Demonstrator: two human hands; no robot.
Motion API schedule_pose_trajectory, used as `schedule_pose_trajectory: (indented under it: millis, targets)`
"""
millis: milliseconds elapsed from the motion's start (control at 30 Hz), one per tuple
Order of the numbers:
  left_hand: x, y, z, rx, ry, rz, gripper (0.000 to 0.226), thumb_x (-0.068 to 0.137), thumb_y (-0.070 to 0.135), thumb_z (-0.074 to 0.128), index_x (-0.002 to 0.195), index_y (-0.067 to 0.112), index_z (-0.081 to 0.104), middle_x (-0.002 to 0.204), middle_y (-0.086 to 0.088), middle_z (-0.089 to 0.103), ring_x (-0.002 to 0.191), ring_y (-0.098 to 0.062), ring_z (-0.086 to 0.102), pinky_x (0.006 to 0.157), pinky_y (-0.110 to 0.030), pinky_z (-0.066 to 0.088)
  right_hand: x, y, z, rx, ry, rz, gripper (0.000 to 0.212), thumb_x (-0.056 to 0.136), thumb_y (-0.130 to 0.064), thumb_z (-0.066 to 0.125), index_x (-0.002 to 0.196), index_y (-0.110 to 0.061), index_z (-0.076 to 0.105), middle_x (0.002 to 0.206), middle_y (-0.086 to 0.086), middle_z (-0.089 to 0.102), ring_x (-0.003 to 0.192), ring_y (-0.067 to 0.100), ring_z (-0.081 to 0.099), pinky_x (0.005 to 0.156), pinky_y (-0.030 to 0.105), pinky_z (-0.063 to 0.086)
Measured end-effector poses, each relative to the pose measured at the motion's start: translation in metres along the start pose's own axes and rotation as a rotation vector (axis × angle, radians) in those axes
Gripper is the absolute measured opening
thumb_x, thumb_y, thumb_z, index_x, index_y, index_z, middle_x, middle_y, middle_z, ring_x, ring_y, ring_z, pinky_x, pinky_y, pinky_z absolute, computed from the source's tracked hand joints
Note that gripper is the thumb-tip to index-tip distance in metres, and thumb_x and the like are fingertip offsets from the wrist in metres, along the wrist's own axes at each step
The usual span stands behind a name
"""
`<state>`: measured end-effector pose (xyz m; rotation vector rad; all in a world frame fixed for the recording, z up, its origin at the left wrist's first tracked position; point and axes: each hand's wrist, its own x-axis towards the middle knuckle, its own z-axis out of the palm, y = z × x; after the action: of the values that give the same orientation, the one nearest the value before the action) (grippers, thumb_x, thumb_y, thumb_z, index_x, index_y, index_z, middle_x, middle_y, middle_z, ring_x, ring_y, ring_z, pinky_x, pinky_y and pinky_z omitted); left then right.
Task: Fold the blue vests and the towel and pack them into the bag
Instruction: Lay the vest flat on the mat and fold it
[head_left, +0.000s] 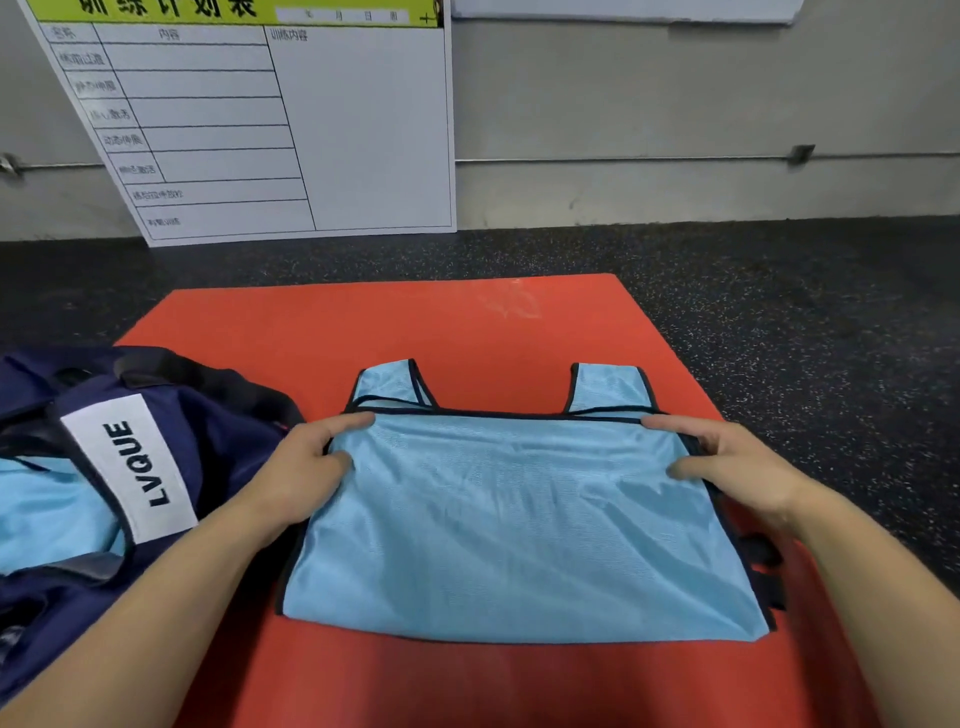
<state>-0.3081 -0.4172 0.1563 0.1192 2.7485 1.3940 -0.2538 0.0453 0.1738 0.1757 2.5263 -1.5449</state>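
Our left hand (301, 467) and right hand (727, 467) pinch a half-folded vest (519, 519) between them; left of both, the bag (218, 441) already holds blue fabric; no towel in sight.

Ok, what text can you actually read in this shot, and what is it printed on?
"LVQUE": white label on the navy bag.
"内容": column heading on the white board leaning on the wall.
"训练内容": heading of the board's next column.
Green banner on the board: large characters cut off, unreadable.
Board's left-column row labels: too blurred to read.
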Motion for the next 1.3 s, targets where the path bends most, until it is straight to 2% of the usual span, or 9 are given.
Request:
schedule_pose_trajectory:
  millis: [133,333,467,600,733,900,1000,1167,1300]
  targets:
    - [0.023,-0.008,0.006,-0.002,0.018,-0.015,0.062,0.089,-0.007,0.052,0.120,0.045,0.062,0.097,0.001,0.062,0.084,-0.018,0.054,0.054,-0.008,0.042,0.023,0.003,0.003,0.000,0.011,-0.007,0.065,0.085,0.006,0.067,0.127,-0.043,0.068,0.138,-0.006,0.063,0.129,0.009,0.055,0.106,0.030,0.043]
    - [0.041,-0.002,0.018,-0.024,0.057,-0.035,0.059,0.094,-0.007,0.048,0.128,0.040,0.059,0.057,-0.001,0.056,0.043,-0.014,0.041,0.038,-0.017,0.034,0.052,0.009,0.003,0.005,0.103,-0.002,0.065,0.085,0.003,0.066,0.126,-0.046,0.068,0.140,-0.006,0.062,0.126,0.017,0.059,0.113,0.046,0.045]
    - [0.045,-0.002,0.017,0.068,0.065,-0.010,0.055,0.096,-0.002,0.050,0.137,0.035,0.057,0.109,-0.013,0.074,0.073,-0.017,0.058,0.057,-0.015,0.047,0.059,0.005,0.006,0.070,0.165,0.010,0.061,0.089,0.005,0.062,0.130,-0.038,0.067,0.126,0.004,0.071,0.103,0.034,0.070,0.094,0.050,0.058]
    - [0.043,-0.004,0.023,0.303,0.101,0.031,0.056,0.096,0.003,0.049,0.148,0.024,0.051,0.152,0.005,0.049,0.134,-0.019,0.051,0.111,-0.030,0.039,0.063,0.008,0.011,-0.143,0.189,-0.053,0.059,0.092,-0.005,0.065,0.139,-0.040,0.059,0.146,-0.007,0.055,0.114,0.013,0.062,0.092,0.027,0.046]
    - [0.044,-0.003,0.025,0.430,0.081,0.044,0.062,0.095,0.009,0.050,0.153,0.026,0.042,0.160,0.006,0.039,0.141,-0.021,0.044,0.112,-0.035,0.038,0.063,0.002,0.016,-0.414,0.195,-0.039,0.061,0.095,-0.012,0.061,0.151,-0.032,0.048,0.143,-0.007,0.054,0.087,0.001,0.067,0.077,0.015,0.049]
    - [0.039,0.013,0.029,0.708,0.104,-0.046,0.055,0.101,0.032,0.048,0.154,0.031,0.036,0.163,-0.008,0.024,0.128,-0.036,0.053,0.096,-0.047,0.048,0.059,-0.008,0.035,-0.888,0.365,0.029,0.060,0.102,-0.033,0.051,0.158,-0.021,0.034,0.156,0.004,0.037,0.121,0.025,0.055,0.094,0.039,0.050]
    - [0.027,0.035,0.053,0.849,0.251,0.191,0.053,0.098,0.026,0.050,0.148,0.007,0.046,0.157,-0.026,0.033,0.130,-0.046,0.048,0.103,-0.054,0.044,0.054,-0.031,0.075,-0.992,0.529,-0.168,0.056,0.105,-0.036,0.033,0.157,-0.014,0.035,0.164,0.011,0.029,0.151,0.031,0.027,0.123,0.049,0.024]
    - [-0.001,0.054,0.135,0.734,-0.042,0.300,0.070,0.099,0.037,0.001,0.161,0.006,0.010,0.170,-0.012,0.003,0.157,-0.024,0.000,0.128,-0.041,0.000,0.048,-0.045,0.172,-0.942,0.125,-0.354,0.073,0.099,-0.043,-0.005,0.163,-0.015,0.015,0.171,0.003,0.006,0.158,0.020,-0.003,0.128,0.043,0.000]
    - [0.005,0.026,0.126,0.760,-0.029,0.190,0.086,0.087,0.053,-0.012,0.162,0.013,0.003,0.170,-0.003,-0.003,0.156,-0.017,-0.008,0.126,-0.035,-0.008,0.051,-0.020,0.165,-0.912,0.112,-0.242,0.082,0.091,-0.058,-0.010,0.164,-0.024,0.009,0.171,-0.005,0.000,0.157,0.014,-0.007,0.127,0.040,-0.006]
